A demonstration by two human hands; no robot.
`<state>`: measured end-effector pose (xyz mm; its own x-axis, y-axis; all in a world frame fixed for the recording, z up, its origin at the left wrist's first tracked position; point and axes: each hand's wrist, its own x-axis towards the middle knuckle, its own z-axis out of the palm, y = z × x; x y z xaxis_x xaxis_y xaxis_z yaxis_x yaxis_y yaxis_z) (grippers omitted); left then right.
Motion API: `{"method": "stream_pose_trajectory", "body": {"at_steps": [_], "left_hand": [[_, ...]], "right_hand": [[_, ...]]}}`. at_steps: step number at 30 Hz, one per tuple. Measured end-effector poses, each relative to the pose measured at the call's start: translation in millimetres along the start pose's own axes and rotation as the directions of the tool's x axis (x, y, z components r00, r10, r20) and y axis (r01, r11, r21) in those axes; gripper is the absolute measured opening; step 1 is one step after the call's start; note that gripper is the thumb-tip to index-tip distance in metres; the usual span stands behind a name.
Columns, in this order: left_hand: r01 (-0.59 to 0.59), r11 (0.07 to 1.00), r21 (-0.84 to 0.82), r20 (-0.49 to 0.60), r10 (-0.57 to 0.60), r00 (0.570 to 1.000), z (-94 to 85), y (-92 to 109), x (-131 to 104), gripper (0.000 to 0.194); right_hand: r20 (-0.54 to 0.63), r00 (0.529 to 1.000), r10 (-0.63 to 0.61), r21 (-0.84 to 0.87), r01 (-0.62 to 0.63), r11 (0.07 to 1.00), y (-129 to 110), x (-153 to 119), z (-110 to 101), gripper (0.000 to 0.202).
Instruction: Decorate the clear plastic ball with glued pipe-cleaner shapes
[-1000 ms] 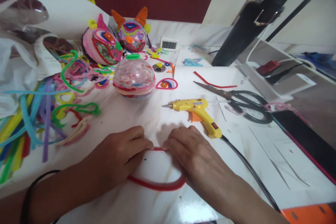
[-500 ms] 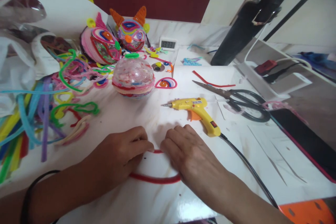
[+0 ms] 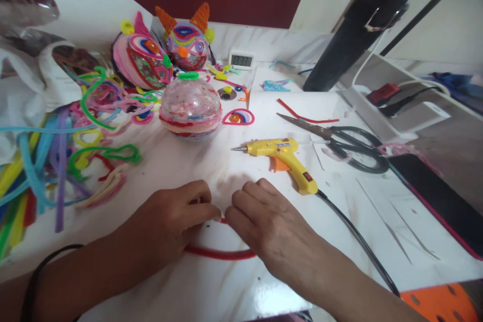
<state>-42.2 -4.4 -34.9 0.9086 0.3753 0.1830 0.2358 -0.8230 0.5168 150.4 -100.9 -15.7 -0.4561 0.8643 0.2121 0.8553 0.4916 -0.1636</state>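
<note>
A red pipe cleaner (image 3: 222,253) runs in a curve over the white table between my wrists, and a short red stretch of it shows between my fingertips. My left hand (image 3: 183,216) is closed in a pinch on it, thumb and fingers together. Just to the right, my right hand (image 3: 258,216) has its fingers curled round the other part, knuckles up, hiding its fingertips. Beyond my hands sits a clear ball (image 3: 190,105) with pink and red bands and a green ring on top. A yellow glue gun (image 3: 283,156) lies right of the ball, its nozzle pointing left.
Large scissors (image 3: 335,141) and a phone (image 3: 433,201) lie at the right. Pipe cleaners (image 3: 60,161) in many colours are heaped at the left. Two decorated balls (image 3: 141,63) stand at the back near a small clock (image 3: 240,60). The glue gun's black cable (image 3: 358,236) trails to the front right.
My right hand has shifted slightly left, closer to my left hand, and less of the red strand shows between my fingertips. The view has moved a little.
</note>
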Motion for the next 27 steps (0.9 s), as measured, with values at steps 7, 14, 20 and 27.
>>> {"method": "stream_pose_trajectory", "body": {"at_steps": [7,14,20,27], "left_hand": [[-0.014,1.000,0.003,-0.001,0.014,1.000,-1.0,2.2,0.4,0.032],[-0.015,1.000,0.019,0.002,0.015,1.000,-0.9,2.5,-1.0,0.034],[-0.035,0.999,-0.029,0.016,0.036,0.999,-3.8,-1.8,-1.8,0.033],[-0.078,0.996,-0.050,0.028,0.080,0.996,-7.6,-7.1,0.3,0.033]], "right_hand": [[0.008,0.999,-0.047,0.022,0.047,0.999,-1.9,0.8,0.7,0.011],[0.053,0.999,0.001,0.074,-0.005,0.997,-0.1,-0.7,-3.4,0.011],[0.092,0.996,0.020,0.255,-0.043,0.966,8.6,-0.4,-9.5,0.020],[0.080,0.996,0.040,0.396,-0.069,0.916,12.9,-1.8,-10.1,0.027]]}}
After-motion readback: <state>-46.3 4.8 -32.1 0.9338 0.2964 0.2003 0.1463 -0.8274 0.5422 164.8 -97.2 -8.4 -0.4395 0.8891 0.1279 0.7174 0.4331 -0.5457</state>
